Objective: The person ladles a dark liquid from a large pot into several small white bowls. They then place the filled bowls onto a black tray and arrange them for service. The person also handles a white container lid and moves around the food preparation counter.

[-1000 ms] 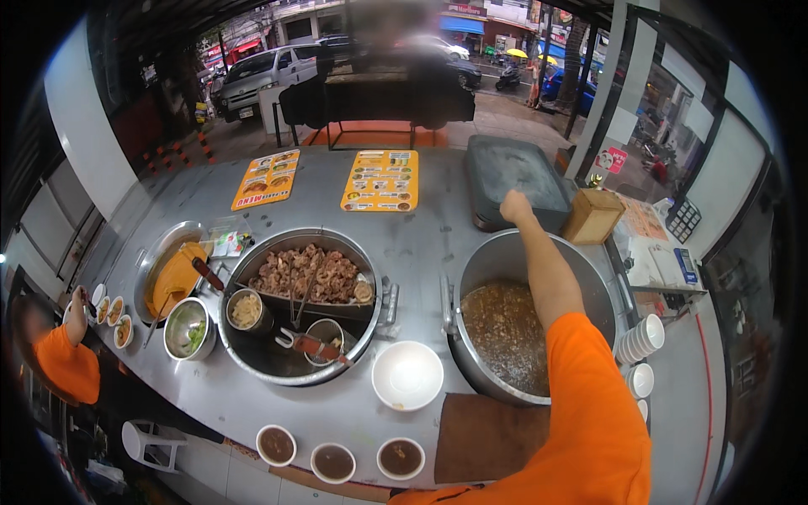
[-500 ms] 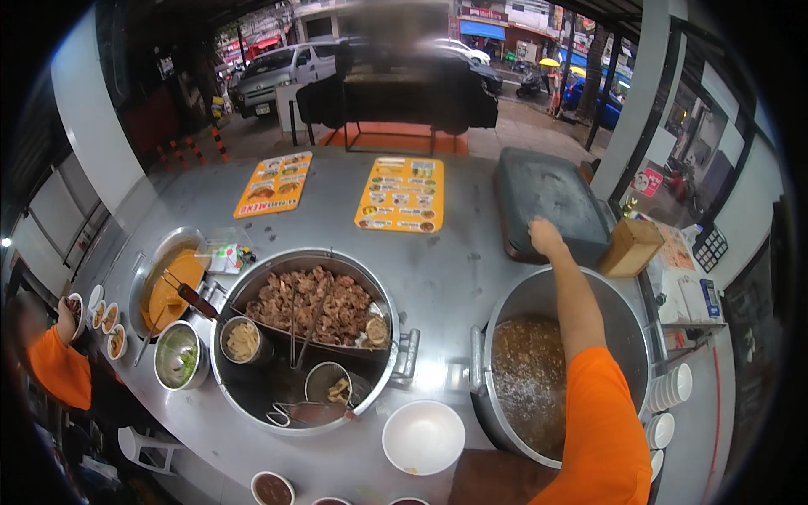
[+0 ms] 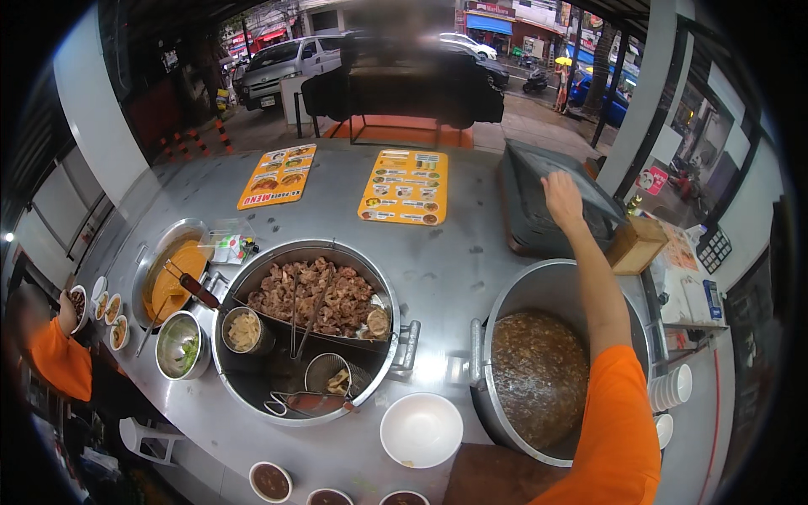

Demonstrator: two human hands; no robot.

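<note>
My right hand (image 3: 562,199) grips the front edge of a dark grey lid (image 3: 594,187) on a grey box (image 3: 530,229) at the far right. The lid is tilted up along its left side; the inside of the box is hidden from me. My forearm reaches over a deep metal pot (image 3: 539,370) of brown broth. Left of it stands a wide pot holding cooked meat chunks (image 3: 316,295), tongs and strainer baskets. An empty white bowl (image 3: 421,430) sits between the pots. My left hand is out of view.
Two yellow menu boards (image 3: 404,187) lie at the back. On the left are a pot of orange sauce (image 3: 177,273) and a metal bowl (image 3: 179,345) with greens. Sauce cups (image 3: 270,481) line the near edge. A co-worker's orange sleeve (image 3: 57,358) shows at left. White bowls (image 3: 671,387) are stacked right.
My right hand has moved up and slightly right, raising the lid, which lay flat on the box before. The view has shifted slightly.
</note>
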